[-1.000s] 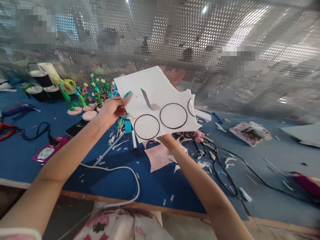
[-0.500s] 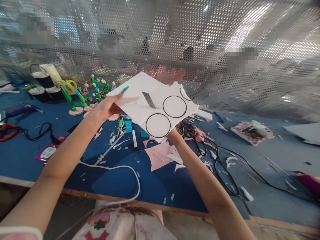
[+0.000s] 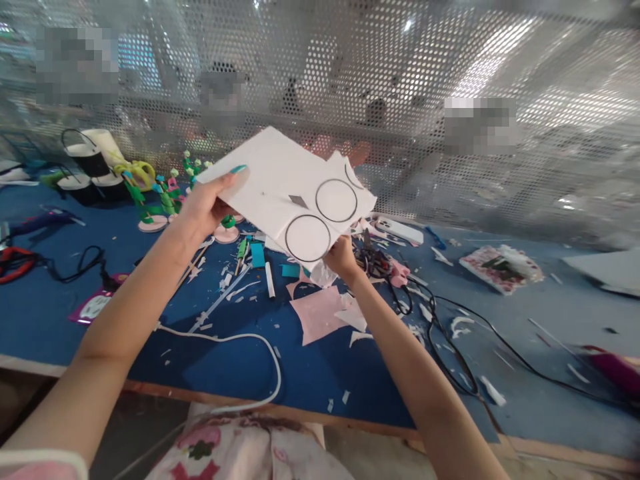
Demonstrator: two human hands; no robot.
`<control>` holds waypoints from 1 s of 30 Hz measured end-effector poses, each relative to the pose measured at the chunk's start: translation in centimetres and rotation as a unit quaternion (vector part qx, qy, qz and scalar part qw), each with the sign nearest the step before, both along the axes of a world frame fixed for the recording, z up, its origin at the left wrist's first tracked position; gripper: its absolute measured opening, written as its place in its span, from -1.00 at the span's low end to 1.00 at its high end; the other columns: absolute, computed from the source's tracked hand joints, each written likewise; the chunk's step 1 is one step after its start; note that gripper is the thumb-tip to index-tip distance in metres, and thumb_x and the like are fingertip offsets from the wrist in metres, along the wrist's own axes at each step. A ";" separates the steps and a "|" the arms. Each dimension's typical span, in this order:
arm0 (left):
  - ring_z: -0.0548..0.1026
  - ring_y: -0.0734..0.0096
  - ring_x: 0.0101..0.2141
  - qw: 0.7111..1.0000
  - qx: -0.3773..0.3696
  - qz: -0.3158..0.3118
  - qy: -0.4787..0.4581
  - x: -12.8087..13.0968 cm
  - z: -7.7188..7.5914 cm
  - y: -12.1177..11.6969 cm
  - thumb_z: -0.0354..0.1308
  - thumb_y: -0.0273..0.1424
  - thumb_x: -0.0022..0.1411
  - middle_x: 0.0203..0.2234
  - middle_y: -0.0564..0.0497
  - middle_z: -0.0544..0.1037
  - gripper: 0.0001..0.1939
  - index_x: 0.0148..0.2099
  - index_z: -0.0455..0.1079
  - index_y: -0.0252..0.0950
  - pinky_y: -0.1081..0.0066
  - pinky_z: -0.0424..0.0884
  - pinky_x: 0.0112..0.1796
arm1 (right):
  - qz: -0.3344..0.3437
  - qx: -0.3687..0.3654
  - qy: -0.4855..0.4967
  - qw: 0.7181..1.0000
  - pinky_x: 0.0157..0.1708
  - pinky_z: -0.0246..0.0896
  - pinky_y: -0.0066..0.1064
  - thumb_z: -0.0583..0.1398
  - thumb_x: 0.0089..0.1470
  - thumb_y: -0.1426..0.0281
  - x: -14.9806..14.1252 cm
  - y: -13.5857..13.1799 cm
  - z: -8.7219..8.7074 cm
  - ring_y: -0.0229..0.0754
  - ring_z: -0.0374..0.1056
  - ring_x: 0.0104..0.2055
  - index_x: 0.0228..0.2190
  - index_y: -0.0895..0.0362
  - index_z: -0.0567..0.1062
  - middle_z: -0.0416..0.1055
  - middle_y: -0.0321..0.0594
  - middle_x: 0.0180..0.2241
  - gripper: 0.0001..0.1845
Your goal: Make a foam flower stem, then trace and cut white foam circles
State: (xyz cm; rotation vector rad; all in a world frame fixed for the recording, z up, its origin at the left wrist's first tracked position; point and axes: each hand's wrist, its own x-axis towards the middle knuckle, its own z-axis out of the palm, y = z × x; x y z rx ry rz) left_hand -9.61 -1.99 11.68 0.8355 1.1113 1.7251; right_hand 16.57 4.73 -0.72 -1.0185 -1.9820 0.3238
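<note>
My left hand (image 3: 207, 200) pinches the left edge of a white board sheet (image 3: 270, 160), thumb on top and fingers underneath. The sheet is held tilted above the table. Black circle outlines (image 3: 307, 238) are drawn on its right part, and its right edge is cut ragged. Through the sheet, beside the circles, pokes the grey blade of a utility knife (image 3: 299, 201). My right hand (image 3: 343, 257) is closed below the sheet's lower right edge, at the knife's hidden handle; its grip is partly covered by the sheet.
Pink paper (image 3: 320, 313), a white marker (image 3: 270, 279) and scraps lie on the blue table (image 3: 215, 367). Small craft flowers (image 3: 167, 197) stand left, near black-and-white cups (image 3: 83, 160). Cables (image 3: 440, 347) run right. A perforated metal screen (image 3: 320, 67) rises behind.
The sheet and my left hand have shifted left and slightly up. Less of the blade sticks out above the sheet. More of my right hand shows below the edge.
</note>
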 end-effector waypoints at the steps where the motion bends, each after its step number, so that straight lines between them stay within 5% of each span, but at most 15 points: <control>1: 0.44 0.32 -0.09 0.999 0.027 0.016 -0.007 -0.6 0.6 -0.3 0.19 -0.52 0.05 -0.21 0.01 0.56 -0.73 -0.13 0.38 -0.35 0.38 0.51 -0.21 | -0.008 0.002 0.007 1.000 -0.57 0.01 -0.48 0.15 -0.11 0.34 0.4 0.0 0.0 -0.36 0.08 -0.62 -0.66 0.14 0.24 0.08 -0.43 -0.73 -0.77; 3: 0.42 0.44 -0.08 0.993 0.078 0.081 -0.039 -1.9 1.8 -1.0 0.07 -0.48 0.17 -0.16 0.08 0.55 -0.73 -0.05 0.33 -0.31 0.48 0.50 -0.22 | -0.031 0.005 0.023 0.999 -0.60 -0.05 -0.50 0.13 -0.09 0.32 1.3 0.2 0.1 -0.39 0.01 -0.65 -0.65 0.11 0.18 0.01 -0.46 -0.74 -0.75; 7: 0.46 0.47 -0.17 0.989 0.116 0.088 -0.014 -3.1 2.5 -1.4 0.07 -0.42 0.17 -0.15 0.15 0.54 -0.62 0.06 0.25 -0.18 0.54 0.52 -0.33 | -0.101 0.026 0.076 0.992 -0.62 -0.09 -0.49 0.08 -0.02 0.27 2.0 0.6 1.0 -0.37 -0.01 -0.66 -0.60 0.08 0.13 -0.01 -0.48 -0.73 -0.75; 11: 0.49 0.47 -0.27 0.994 0.082 0.059 -0.041 -0.9 0.6 -0.3 0.04 -0.39 0.20 -0.06 0.05 0.49 -0.60 0.11 0.23 -0.20 0.54 0.49 -0.44 | -0.155 0.058 0.121 0.979 -0.58 -0.01 -0.46 0.04 0.05 0.21 -0.1 -0.7 2.2 -0.32 0.07 -0.63 -0.51 0.07 0.12 0.09 -0.44 -0.67 -0.76; 19: 0.52 0.46 -0.27 0.994 0.043 -0.004 -0.102 3.1 -3.3 0.4 0.12 -0.33 0.16 -0.03 0.01 0.47 -0.60 0.07 0.29 -0.18 0.55 0.50 -0.37 | -0.118 0.011 0.079 0.990 -0.52 0.15 -0.38 -0.08 0.16 0.19 -4.8 -5.7 2.2 -0.18 0.30 -0.55 -0.35 0.08 0.18 0.28 -0.29 -0.61 -0.78; 30: 0.47 0.41 -0.08 0.994 0.098 0.030 -0.045 4.7 -4.1 -0.5 0.15 -0.33 0.14 -0.05 0.12 0.49 -0.56 0.09 0.26 -0.01 0.54 0.52 -0.29 | -0.130 -0.013 0.007 0.991 -0.58 -0.04 -0.40 -0.10 0.17 0.22 -5.2 -5.9 2.3 -0.16 0.26 -0.58 -0.42 0.07 0.15 0.29 -0.25 -0.60 -0.78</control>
